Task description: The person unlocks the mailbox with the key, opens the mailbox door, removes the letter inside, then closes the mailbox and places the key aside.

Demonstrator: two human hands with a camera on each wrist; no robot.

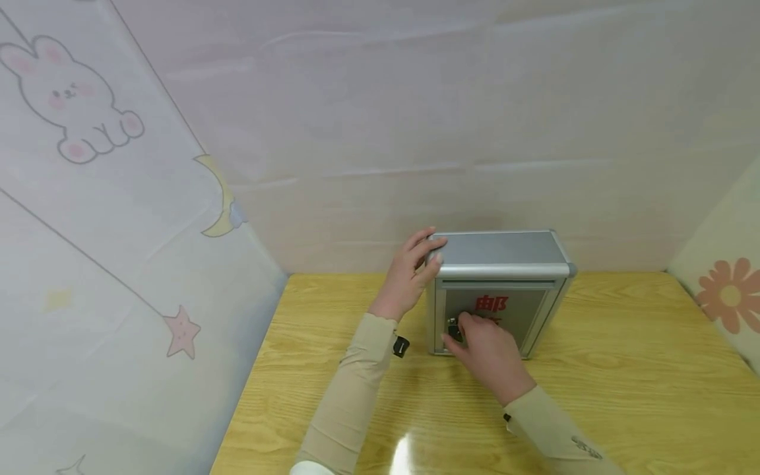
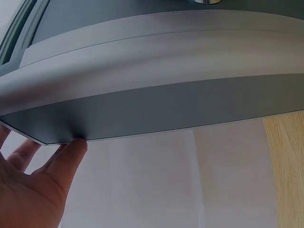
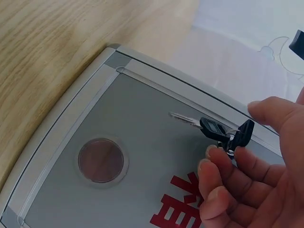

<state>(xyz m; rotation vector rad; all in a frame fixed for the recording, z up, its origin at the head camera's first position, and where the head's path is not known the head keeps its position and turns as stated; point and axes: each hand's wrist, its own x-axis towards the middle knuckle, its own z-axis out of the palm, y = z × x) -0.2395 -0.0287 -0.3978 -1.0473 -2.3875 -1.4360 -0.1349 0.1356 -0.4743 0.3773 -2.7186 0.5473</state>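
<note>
A grey metal mailbox (image 1: 505, 249) with silver edges and red characters stands upright on the table. My left hand (image 1: 410, 274) rests on its top left corner, fingers reaching over the top edge. In the left wrist view, a fingertip of that hand presses at the edge of a grey panel. My right hand (image 1: 489, 349) is at the front door, around the keys at the lock. Its fingertips touch the key ring, while the thumb stands apart from the black key head (image 3: 246, 133). A second key (image 3: 213, 129) dangles from the ring, blade pointing away from the hand.
The mailbox sits on a wood-grain table (image 1: 332, 330) near its back edge, close to a pale fabric backdrop (image 1: 380, 132). A printed side panel (image 1: 119, 231) rises at the left. Below the red characters is a round window (image 3: 100, 160) in the door.
</note>
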